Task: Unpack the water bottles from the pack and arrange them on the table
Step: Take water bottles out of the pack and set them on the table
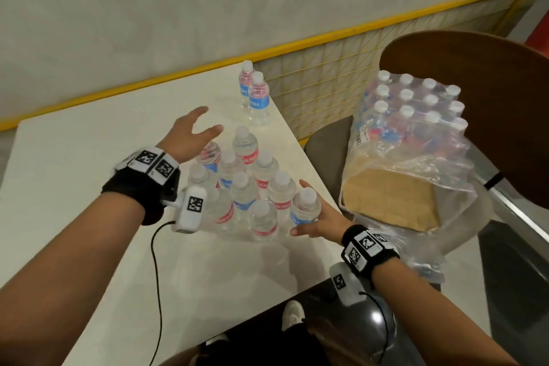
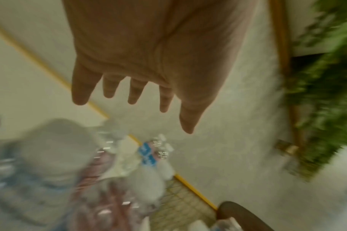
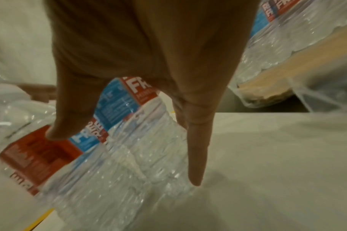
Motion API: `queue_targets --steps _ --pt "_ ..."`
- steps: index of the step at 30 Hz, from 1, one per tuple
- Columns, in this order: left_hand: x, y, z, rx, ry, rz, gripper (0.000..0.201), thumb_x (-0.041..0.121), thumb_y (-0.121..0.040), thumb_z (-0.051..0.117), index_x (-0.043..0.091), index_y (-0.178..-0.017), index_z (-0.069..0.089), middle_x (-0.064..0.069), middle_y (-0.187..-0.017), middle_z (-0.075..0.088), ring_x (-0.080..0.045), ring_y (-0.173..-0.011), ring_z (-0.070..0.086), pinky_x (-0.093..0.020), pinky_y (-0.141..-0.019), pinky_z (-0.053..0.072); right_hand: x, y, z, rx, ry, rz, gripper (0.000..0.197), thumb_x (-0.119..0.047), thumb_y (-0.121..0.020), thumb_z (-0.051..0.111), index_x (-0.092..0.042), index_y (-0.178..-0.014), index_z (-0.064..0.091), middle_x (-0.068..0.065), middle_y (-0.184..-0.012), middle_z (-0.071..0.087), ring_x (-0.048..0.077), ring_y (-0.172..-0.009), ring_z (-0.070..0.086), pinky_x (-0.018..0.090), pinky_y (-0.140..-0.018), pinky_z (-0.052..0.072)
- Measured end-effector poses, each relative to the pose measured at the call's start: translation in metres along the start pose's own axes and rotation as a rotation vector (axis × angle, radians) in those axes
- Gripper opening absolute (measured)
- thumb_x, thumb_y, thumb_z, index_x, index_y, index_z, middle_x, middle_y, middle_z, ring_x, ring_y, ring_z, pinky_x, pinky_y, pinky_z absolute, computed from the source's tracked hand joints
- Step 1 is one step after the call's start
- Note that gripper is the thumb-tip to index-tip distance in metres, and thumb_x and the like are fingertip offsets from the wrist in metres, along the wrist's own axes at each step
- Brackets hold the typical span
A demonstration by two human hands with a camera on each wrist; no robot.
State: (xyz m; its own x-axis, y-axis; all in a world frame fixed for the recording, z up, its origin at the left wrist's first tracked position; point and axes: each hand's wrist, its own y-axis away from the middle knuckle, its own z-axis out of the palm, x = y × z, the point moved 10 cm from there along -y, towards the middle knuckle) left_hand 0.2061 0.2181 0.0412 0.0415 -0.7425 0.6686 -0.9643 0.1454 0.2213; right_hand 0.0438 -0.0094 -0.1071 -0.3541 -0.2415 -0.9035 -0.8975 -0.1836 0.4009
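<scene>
Right hand (image 1: 319, 221) wrapped around a bottle (image 1: 306, 207) at the tabletop's (image 1: 89, 163) right edge, beside a cluster of bottles (image 1: 240, 187). Left hand (image 1: 190, 137) spread wide above the cluster, holding nothing. Head view only: two bottles (image 1: 255, 95) at the far right corner, pack (image 1: 416, 116) on a chair (image 1: 475, 74). Left wrist view only: blurred greenery (image 2: 324, 93).

Dim indoor light; wrist views blurred, head view warped.
</scene>
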Motion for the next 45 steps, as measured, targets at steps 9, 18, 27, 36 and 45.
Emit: queue_targets --steps 9,18,27,36,45 --pt "-0.06 0.012 0.04 -0.217 0.296 -0.258 0.075 0.046 -0.09 0.055 0.046 -0.147 0.005 0.006 -0.153 0.032 -0.024 -0.14 0.031 -0.051 -0.105 0.035 -0.025 -0.019 0.04 0.057 -0.069 -0.216 0.11 -0.007 -0.061 0.087 -0.024 -0.147 0.021 -0.008 -0.145 0.042 0.008 -0.133 0.043 0.035 -0.111 0.036" --pt "0.081 0.011 0.043 -0.077 -0.222 0.232 0.068 0.032 -0.09 0.059 0.015 -0.148 0.026 -0.011 -0.152 0.028 -0.025 -0.141 0.025 -0.036 -0.115 0.022 -0.022 -0.022 0.058 0.054 0.002 -0.065 0.131 -0.018 -0.061 0.088 -0.028 -0.15 -0.009 -0.006 -0.155 0.024 0.016 -0.142 0.029 0.046 -0.115 0.03" --pt "0.193 0.068 0.22 -0.547 -0.425 0.5 0.028 0.019 -0.089 0.058 0.025 -0.116 0.066 -0.007 -0.143 0.04 -0.021 -0.134 0.037 -0.027 -0.103 0.032 0.021 0.046 -0.076 0.091 0.251 0.375 0.025 -0.012 -0.084 0.063 -0.009 -0.109 0.067 0.009 -0.108 0.069 0.02 -0.094 0.064 0.036 -0.09 0.052" --pt "0.201 0.049 0.257 -0.53 -0.327 0.475 0.066 0.013 -0.084 0.057 0.011 -0.143 0.028 -0.01 -0.146 0.035 -0.028 -0.128 0.044 -0.039 -0.102 0.043 -0.005 0.035 -0.205 0.458 0.363 0.416 0.052 -0.028 -0.095 0.051 -0.01 -0.142 0.039 0.012 -0.146 0.042 0.03 -0.132 0.042 0.042 -0.111 0.033" --pt "0.193 0.042 0.255 -0.459 -0.187 0.501 0.075 0.01 -0.085 0.056 0.015 -0.148 0.015 -0.003 -0.155 0.018 -0.021 -0.134 0.037 -0.025 -0.103 0.033 0.024 -0.012 -0.232 0.426 0.56 0.588 0.065 -0.044 -0.096 0.038 -0.024 -0.151 0.012 0.006 -0.158 0.015 0.028 -0.144 0.021 0.047 -0.117 0.02"
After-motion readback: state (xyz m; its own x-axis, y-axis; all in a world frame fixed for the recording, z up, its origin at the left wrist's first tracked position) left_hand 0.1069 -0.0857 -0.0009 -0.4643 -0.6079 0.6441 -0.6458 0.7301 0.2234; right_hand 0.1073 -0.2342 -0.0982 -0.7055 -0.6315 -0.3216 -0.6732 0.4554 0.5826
